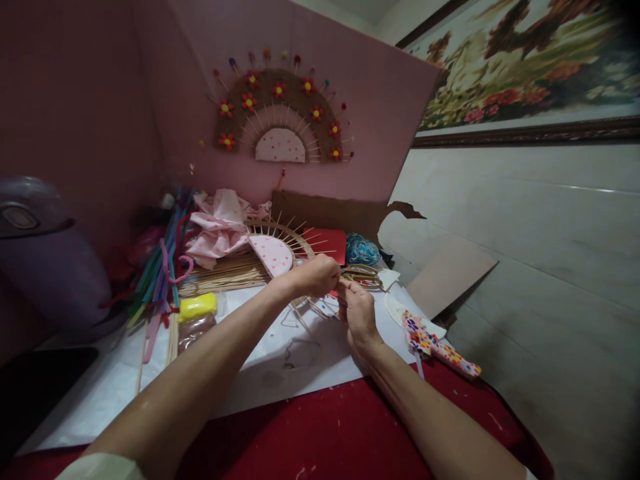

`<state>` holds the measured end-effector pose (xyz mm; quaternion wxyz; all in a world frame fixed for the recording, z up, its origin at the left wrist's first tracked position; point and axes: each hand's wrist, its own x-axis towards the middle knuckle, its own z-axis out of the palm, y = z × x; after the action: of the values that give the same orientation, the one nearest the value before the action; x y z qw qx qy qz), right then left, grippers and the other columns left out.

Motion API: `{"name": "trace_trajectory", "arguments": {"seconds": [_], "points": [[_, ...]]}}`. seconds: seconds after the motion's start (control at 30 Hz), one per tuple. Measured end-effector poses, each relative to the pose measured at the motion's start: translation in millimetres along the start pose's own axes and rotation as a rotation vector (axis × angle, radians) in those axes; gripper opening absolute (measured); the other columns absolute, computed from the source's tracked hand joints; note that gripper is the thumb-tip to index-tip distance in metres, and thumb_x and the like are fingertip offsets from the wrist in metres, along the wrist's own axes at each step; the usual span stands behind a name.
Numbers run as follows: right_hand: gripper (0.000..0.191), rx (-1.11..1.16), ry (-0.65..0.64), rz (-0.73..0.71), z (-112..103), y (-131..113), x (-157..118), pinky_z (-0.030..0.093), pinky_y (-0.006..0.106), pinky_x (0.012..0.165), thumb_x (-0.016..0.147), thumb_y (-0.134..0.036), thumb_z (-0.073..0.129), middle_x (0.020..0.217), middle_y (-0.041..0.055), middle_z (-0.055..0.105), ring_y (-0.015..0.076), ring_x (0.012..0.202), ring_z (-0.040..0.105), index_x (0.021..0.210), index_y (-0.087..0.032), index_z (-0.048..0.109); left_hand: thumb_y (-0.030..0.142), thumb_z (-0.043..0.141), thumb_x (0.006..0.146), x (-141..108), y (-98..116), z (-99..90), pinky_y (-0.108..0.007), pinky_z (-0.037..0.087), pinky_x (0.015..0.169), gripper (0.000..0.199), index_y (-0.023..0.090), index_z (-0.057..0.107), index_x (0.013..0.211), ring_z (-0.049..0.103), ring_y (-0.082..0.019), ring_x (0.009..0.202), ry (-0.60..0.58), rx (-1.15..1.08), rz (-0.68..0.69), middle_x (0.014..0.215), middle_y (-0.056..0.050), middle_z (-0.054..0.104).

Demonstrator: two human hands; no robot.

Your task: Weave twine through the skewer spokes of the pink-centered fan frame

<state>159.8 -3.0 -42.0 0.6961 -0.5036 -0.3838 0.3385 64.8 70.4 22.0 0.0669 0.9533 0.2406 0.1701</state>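
Note:
My left hand (320, 275) is closed, fingers curled, knuckles up, in the middle of the view. Touching its fingertips, my right hand (359, 310) is closed in a pinch. Whatever lies between the fingers is too small and hidden to name. Just behind my left hand stands a half-round piece covered in pink dotted cloth (273, 255), with thin sticks fanning out to a brown cardboard arc (300, 243). Bent thin sticks or wires (303, 317) lie under my hands. Scissors (364, 275) rest beyond my right hand.
White paper (260, 393) covers part of the red table (320, 440). Pipe cleaners (165, 267), yellow clay (197, 307) and bundled sticks (225, 275) lie left. Blue yarn (363, 249) sits behind; flowered cloth (440, 347) lies right. A finished-looking flowered fan (280, 100) hangs on the pink board.

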Motion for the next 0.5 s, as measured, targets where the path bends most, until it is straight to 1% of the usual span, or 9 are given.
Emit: {"name": "trace_trajectory", "arguments": {"seconds": [0.13, 0.23, 0.3, 0.37, 0.4, 0.43, 0.47, 0.5], "points": [[0.016, 0.026, 0.007, 0.009, 1, -3, -1, 0.015, 0.022, 0.038, 0.067, -0.034, 0.058, 0.041, -0.0108, 0.025, 0.0054, 0.037, 0.017, 0.066, -0.018, 0.057, 0.012, 0.045, 0.071, 1, 5, 6.0, -0.026, 0.042, 0.055, 0.023, 0.012, 0.068, 0.069, 0.058, -0.017, 0.057, 0.021, 0.144, -0.009, 0.064, -0.01, 0.065], [0.016, 0.031, 0.018, 0.021, 1, -3, -2, 0.013, 0.022, 0.037, 0.067, -0.034, 0.058, 0.041, -0.0107, 0.025, 0.0051, 0.037, 0.017, 0.065, -0.018, 0.055, 0.011, 0.045, 0.073, 1, 6, 8.7, -0.027, 0.043, 0.058, 0.022, 0.011, 0.067, 0.073, 0.06, -0.02, 0.063, 0.029, 0.209, -0.013, 0.069, -0.013, 0.065], [0.015, 0.053, 0.022, 0.045, 1, -4, -4, 0.013, 0.021, 0.037, 0.065, -0.032, 0.059, 0.042, -0.0103, 0.028, 0.0046, 0.037, 0.018, 0.065, -0.017, 0.055, 0.012, 0.045, 0.074, -1, 0, 6.2, -0.029, 0.044, 0.061, 0.022, 0.011, 0.067, 0.076, 0.062, -0.022, 0.068, 0.025, 0.237, -0.067, 0.072, -0.014, 0.065], [0.014, 0.086, 0.01, 0.078, 1, -5, -6, 0.012, 0.02, 0.037, 0.064, -0.03, 0.059, 0.043, -0.01, 0.03, 0.0038, 0.037, 0.018, 0.065, -0.017, 0.055, 0.012, 0.044, 0.075, -3, -12, -1.3, -0.03, 0.044, 0.064, 0.021, 0.01, 0.066, 0.077, 0.062, -0.023, 0.072, 0.042, 0.262, -0.187, 0.074, -0.016, 0.065], [0.013, 0.102, -0.003, 0.096, 1, -6, -7, 0.011, 0.02, 0.037, 0.064, -0.029, 0.059, 0.044, -0.01, 0.031, 0.0036, 0.037, 0.018, 0.066, -0.017, 0.055, 0.014, 0.043, 0.077, -4, -18, -6.6, -0.03, 0.044, 0.065, 0.023, 0.01, 0.065, 0.076, 0.062, -0.023, 0.073, 0.073, 0.256, -0.252, 0.075, -0.016, 0.065], [0.013, 0.116, -0.005, 0.109, 1, -6, -7, 0.01, 0.02, 0.037, 0.063, -0.029, 0.059, 0.044, -0.0101, 0.03, 0.0034, 0.037, 0.017, 0.067, -0.017, 0.055, 0.015, 0.039, 0.08, -5, -23, -12.4, -0.03, 0.044, 0.067, 0.026, 0.011, 0.064, 0.08, 0.062, -0.022, 0.075, 0.177, 0.259, -0.301, 0.079, -0.016, 0.065], [0.013, 0.124, -0.003, 0.12, 1, -6, -7, 0.009, 0.02, 0.037, 0.063, -0.029, 0.059, 0.044, -0.0103, 0.03, 0.0034, 0.036, 0.016, 0.067, -0.017, 0.056, 0.018, 0.035, 0.083, -6, -26, -18.1, -0.03, 0.044, 0.068, 0.029, 0.011, 0.063, 0.084, 0.062, -0.021, 0.076, 0.255, 0.239, -0.344, 0.081, -0.015, 0.065], [0.014, 0.127, 0.006, 0.128, 2, -6, -7, 0.008, 0.02, 0.037, 0.063, -0.029, 0.059, 0.044, -0.0104, 0.03, 0.0035, 0.036, 0.016, 0.068, -0.017, 0.056, 0.021, 0.033, 0.085, -7, -28, -23.1, -0.028, 0.044, 0.067, 0.03, 0.012, 0.062, 0.088, 0.062, -0.02, 0.075, 0.287, 0.198, -0.359, 0.081, -0.013, 0.066]]}}
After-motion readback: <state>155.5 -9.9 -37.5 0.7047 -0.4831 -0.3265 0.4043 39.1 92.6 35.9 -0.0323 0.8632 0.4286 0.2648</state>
